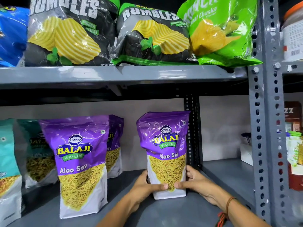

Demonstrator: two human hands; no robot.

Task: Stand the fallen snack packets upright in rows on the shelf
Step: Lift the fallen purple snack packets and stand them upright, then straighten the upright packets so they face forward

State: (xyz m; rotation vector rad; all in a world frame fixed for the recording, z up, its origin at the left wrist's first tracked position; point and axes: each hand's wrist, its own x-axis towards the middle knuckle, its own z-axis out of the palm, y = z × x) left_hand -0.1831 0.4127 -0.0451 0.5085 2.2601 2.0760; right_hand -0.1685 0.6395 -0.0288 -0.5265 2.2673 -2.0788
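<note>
A purple Aloo Sev packet [164, 145] stands upright on the grey lower shelf [164, 212], right of centre. My left hand [146, 185] grips its lower left side and my right hand [195, 181] grips its lower right side, thumbs meeting across the front. To the left a second purple Aloo Sev packet [80, 163] stands upright at the front, with a third purple packet [114, 145] upright behind it. Teal packets [8, 161] [37, 151] stand at the far left.
The upper shelf [123, 74] carries black Rumbles chip bags [68, 33] [152, 35], a green chip bag [221, 30] and a blue bag [11, 35]. A perforated grey upright [265, 128] bounds the right side. Jars and boxes [293, 145] sit on the neighbouring rack.
</note>
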